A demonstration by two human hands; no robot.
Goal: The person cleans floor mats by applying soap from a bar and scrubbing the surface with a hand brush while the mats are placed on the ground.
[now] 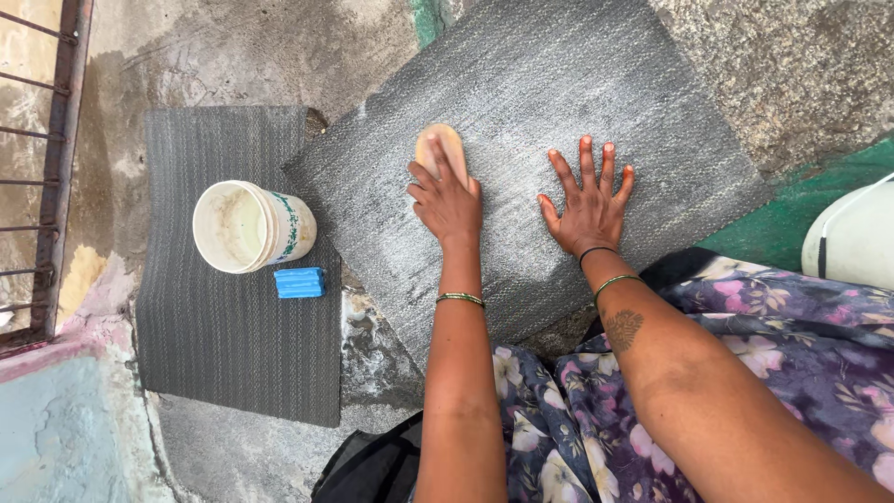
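My left hand point(445, 200) grips a tan wooden scrub brush point(444, 147) and presses it onto a grey textured mat point(521, 84) that lies angled on the stone floor. The mat looks wet and soapy around the brush. My right hand point(589, 205) lies flat on the same mat, palm down with its fingers spread, a little right of the brush. Both wrists wear thin bangles.
A second grey mat point(233, 354) lies to the left, with a white plastic bucket point(250, 226) tipped on its side and a blue soap bar point(299, 282) on it. A metal railing point(51, 168) runs along the left edge. A white container point(857, 237) sits at the right.
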